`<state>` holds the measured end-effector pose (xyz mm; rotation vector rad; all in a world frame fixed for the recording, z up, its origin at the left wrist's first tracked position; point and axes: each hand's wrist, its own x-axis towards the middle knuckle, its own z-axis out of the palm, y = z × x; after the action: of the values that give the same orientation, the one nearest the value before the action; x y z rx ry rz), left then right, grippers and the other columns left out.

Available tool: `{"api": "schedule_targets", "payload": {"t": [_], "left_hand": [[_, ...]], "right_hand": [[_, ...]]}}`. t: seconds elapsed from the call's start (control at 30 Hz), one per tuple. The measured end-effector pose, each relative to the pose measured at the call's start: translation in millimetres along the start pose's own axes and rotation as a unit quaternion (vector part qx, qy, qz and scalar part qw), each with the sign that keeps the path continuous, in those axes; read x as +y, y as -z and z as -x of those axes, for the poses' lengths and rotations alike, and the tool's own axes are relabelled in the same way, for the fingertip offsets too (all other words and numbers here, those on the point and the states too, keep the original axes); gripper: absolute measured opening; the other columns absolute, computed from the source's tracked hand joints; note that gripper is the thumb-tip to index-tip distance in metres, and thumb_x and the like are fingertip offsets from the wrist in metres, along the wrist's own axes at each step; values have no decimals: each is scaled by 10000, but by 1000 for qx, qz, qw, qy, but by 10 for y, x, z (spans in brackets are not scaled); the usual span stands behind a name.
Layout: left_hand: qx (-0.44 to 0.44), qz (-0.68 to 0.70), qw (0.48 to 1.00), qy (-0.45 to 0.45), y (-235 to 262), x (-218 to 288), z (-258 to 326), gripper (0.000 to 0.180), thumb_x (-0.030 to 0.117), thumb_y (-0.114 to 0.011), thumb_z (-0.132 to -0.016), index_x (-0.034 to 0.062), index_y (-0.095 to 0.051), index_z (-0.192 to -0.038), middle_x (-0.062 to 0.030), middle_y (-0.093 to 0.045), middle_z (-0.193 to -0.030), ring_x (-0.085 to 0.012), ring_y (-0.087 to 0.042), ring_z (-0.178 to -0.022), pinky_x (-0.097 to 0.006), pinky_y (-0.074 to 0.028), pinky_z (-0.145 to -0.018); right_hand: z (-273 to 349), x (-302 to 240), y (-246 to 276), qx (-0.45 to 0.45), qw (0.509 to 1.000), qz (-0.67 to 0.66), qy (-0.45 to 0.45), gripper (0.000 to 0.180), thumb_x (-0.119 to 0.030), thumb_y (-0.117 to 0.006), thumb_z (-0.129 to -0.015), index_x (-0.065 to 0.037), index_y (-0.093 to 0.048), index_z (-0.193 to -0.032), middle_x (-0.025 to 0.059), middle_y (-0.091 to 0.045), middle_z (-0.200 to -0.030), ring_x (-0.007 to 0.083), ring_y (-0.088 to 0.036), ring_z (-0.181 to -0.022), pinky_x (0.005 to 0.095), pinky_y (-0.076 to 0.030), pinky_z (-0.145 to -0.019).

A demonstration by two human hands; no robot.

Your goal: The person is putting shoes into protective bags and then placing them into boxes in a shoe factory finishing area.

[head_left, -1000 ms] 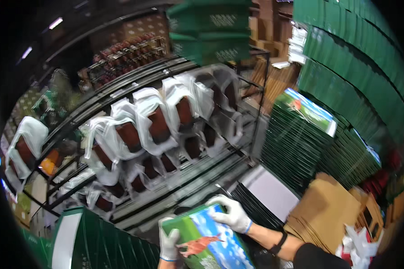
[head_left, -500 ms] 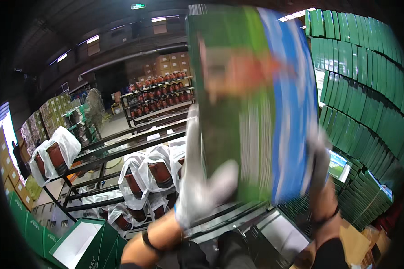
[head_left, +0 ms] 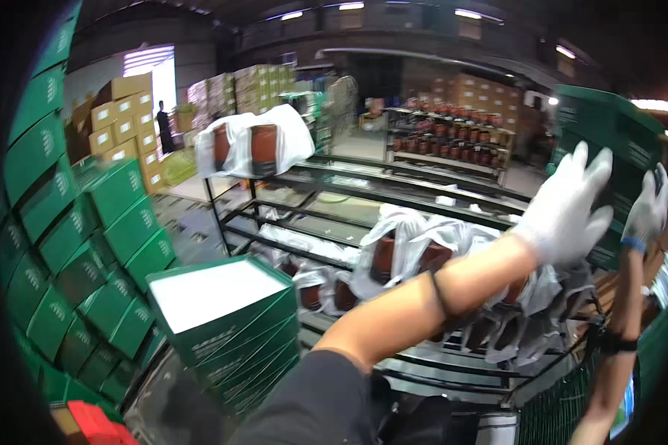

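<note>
Up at the right, both gloved hands, left hand (head_left: 571, 204) and right hand (head_left: 648, 209), are pressing spread fingers against the green box (head_left: 608, 141), which could slip off.

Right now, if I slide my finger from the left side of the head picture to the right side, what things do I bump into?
Wall of stacked green boxes → pile of green boxes with a white top → bagged brown jars on the rack → left hand in a white glove → right hand, both on a green box.
</note>
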<state>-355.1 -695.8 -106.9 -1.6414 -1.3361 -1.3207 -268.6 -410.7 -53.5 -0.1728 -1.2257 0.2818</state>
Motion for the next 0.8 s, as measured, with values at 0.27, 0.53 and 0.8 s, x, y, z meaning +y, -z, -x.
{"api": "schedule_targets", "payload": {"t": [0.27,0.53,0.8], "left_hand": [[-242,-622,660,344,2879,799,3000,526,225,-838,-844,10,-670,-1293,-215,-699,-1203,-407,-673,-1198,-558,-567,-953],[-315,-576,623,425,3245,854,3326,223,147,-622,-970,34,-703,-1144,-104,-774,-873,-313,-798,-783,-442,-634,-650],[-286,-613,708,201,3828,843,3365,125,146,-600,-969,79,-706,-973,-133,-732,-829,-343,-736,-724,-511,-591,-670]], "right_hand": [[2902,-3547,-2228,-430,861,-193,191,798,-286,-805,-920,-79,-483,-1620,222,-684,-1391,396,-659,-1273,500,-503,-1157],[3576,-5553,-4330,-628,739,-166,180,419,-610,-613,-1043,-428,-740,-1398,31,-749,-1438,349,-714,-1293,500,-565,-1077],[3208,-5283,-3609,-561,811,-91,137,393,-364,-573,-1031,-136,-829,-1222,136,-794,-1311,306,-733,-1245,443,-525,-1084]]}}
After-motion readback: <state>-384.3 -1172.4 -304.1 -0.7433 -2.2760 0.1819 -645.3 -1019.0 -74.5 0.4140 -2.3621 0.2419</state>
